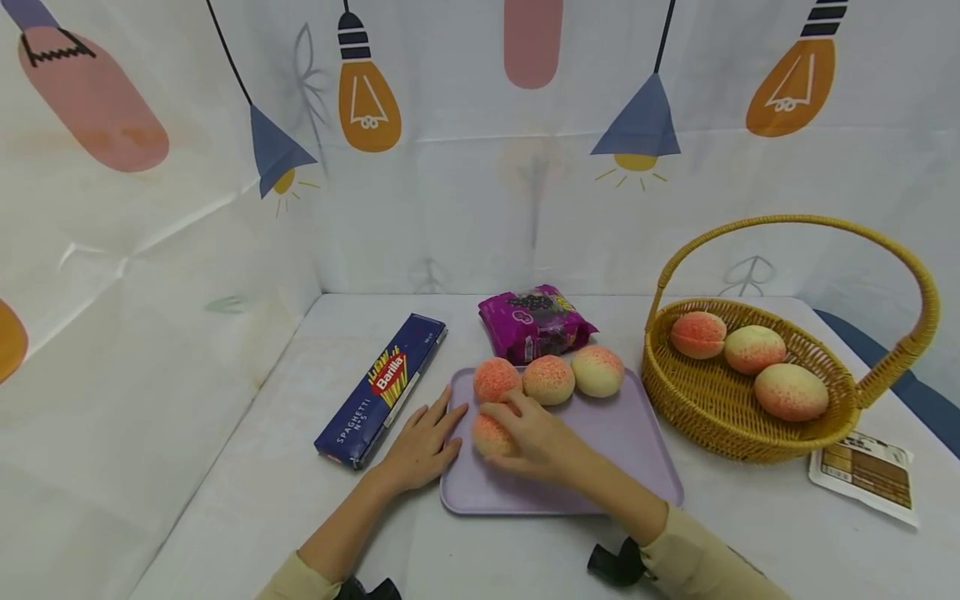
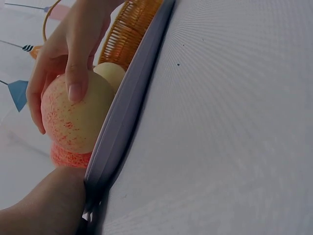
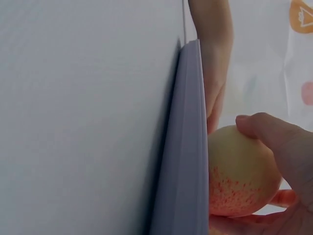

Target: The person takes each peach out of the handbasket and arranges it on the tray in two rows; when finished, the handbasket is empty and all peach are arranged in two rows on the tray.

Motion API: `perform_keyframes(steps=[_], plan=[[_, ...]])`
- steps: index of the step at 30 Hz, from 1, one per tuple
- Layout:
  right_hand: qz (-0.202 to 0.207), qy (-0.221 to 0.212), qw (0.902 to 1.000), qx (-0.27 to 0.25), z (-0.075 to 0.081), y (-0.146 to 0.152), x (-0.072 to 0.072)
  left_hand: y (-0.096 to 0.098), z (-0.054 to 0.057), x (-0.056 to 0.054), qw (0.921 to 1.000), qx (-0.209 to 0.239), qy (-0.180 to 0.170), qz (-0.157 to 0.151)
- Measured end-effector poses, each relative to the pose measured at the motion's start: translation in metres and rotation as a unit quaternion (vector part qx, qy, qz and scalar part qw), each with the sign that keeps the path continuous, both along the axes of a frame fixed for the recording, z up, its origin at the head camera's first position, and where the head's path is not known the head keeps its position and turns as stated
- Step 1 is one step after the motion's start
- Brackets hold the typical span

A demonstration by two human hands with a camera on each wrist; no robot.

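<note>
A round, pale-yellow peach with red speckling (image 1: 489, 436) is gripped by the right hand (image 1: 536, 437), with thumb and fingers curled about its sides. It is located at the left part of a flat, lilac, rectangular tray (image 1: 615, 425); whether its full weight is borne there cannot be told. No clear long axis is shown by the near-round peach, while the tray's long side is laid from left to right.

The gripped peach lies just to the right of the left hand (image 1: 423, 446), whose straight, parted fingers are rested at the tray's left rim with nothing held. Of the two hands, the right is the nearer, being wrapped on the fruit.

Just beyond it, a row of three blushed, round peaches (image 1: 549, 380) is set along the tray's far edge. A long, navy-blue spaghetti box (image 1: 382, 392) is laid at a slant on the white bench (image 1: 480, 558) to the left; to the right is placed a honey-coloured, woven basket (image 1: 697, 425), in which three more peaches (image 1: 791, 392) are contained.
</note>
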State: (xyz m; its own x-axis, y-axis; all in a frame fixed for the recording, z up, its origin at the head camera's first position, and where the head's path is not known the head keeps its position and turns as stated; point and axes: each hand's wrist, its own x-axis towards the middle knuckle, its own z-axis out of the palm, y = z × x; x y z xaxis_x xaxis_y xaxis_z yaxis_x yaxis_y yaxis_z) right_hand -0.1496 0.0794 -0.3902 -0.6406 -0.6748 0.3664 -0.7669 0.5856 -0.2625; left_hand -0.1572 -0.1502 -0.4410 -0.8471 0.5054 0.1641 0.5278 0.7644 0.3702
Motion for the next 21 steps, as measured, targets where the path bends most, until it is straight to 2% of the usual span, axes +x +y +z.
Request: perform_keyframes(steps=[6,9,17,21], plan=[[0.020,0.019,0.9996,-0.006,-0.0047,-0.0032,-0.0019,0.0013,0.0011,-0.0004,1.0000,-0.001,-0.007,0.001],[0.021,0.012,0.9997,-0.001,-0.0045,-0.0038,-0.0019,0.0012,0.0007,-0.0004,1.0000,0.001,-0.007,0.000],[0.006,0.020,0.9998,-0.001,-0.0038,-0.0037,-0.0018,0.0001,-0.0003,0.0005,1.0000,-0.004,0.001,-0.001],[-0.014,0.002,0.9997,0.018,-0.0024,-0.0018,-0.0011,-0.0004,-0.0009,0.0002,1.0000,-0.005,0.003,0.000]])
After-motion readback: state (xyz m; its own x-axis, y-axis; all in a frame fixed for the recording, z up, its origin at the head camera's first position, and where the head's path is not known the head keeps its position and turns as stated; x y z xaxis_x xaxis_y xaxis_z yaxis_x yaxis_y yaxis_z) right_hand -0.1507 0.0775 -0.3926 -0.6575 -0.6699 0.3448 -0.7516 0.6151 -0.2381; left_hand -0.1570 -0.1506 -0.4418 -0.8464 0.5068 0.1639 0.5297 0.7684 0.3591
